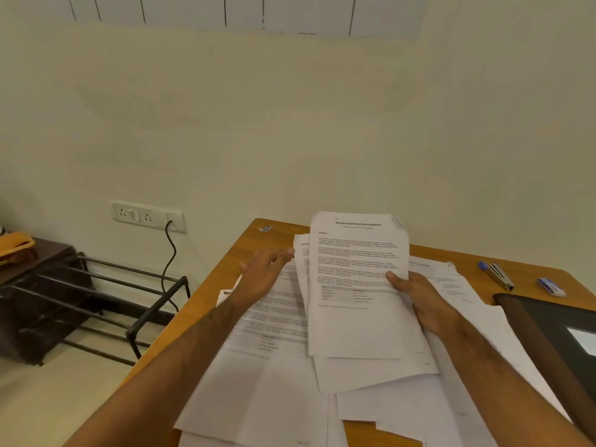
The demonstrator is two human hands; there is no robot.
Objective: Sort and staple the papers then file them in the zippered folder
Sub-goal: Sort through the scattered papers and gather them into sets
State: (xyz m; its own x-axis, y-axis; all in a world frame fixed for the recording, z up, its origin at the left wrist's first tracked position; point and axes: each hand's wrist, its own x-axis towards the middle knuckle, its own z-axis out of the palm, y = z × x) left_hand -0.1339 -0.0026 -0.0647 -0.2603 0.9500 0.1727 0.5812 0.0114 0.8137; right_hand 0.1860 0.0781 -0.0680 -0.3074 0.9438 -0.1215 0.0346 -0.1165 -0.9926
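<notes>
At your right hand point(419, 296), the thumb lies across the printed face of a held sheet point(358, 285) and the fingers curl behind it, pinching its right edge; the sheet stands tilted up off the desk, heading at the top. Your left hand point(264, 272) lies flat, fingers straight and close together, pressing on the loose papers point(277, 366) just left of that sheet, fingertips reaching the edge of a page behind it. Those papers spread in overlapping layers over the near and middle part of the wooden desk point(245, 240), some running off the lower edge of view. Right of the papers, a dark zippered folder point(545, 321) lies at the desk's right edge, partly cut off. Beyond it, near the far right corner, you have a stapler point(500, 275) with a blue end and, just right of it, a small blue-and-white box point(551, 287), its contents not legible. Left of the desk stand a metal rack point(129, 301) and a wall socket point(148, 216) with a black cable plugged in.
</notes>
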